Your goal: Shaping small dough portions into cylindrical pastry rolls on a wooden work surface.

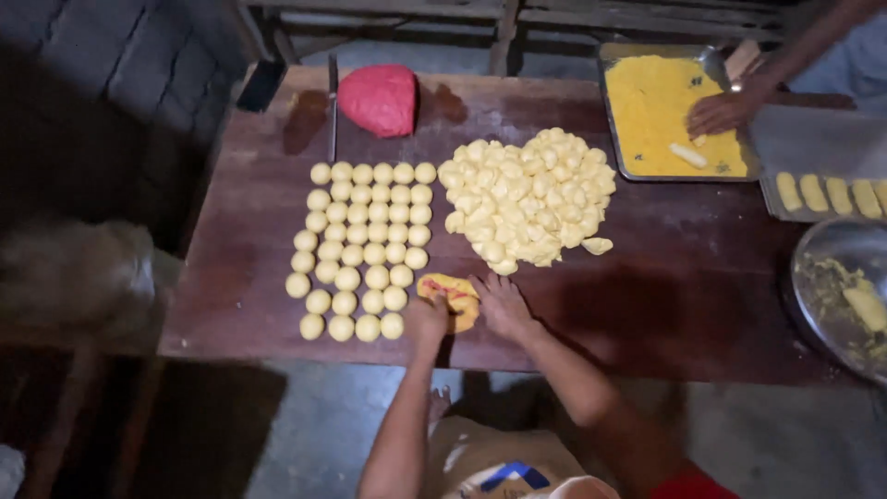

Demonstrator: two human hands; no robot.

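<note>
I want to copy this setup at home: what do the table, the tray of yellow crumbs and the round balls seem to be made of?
Table: dark wood, worn and matte, with visible planks. Tray: thin metal, likely aluminium or steel, judging by its dull grey rim. Balls: soft pale-yellow dough, smooth and hand-rolled, like the piece under both hands.
</note>
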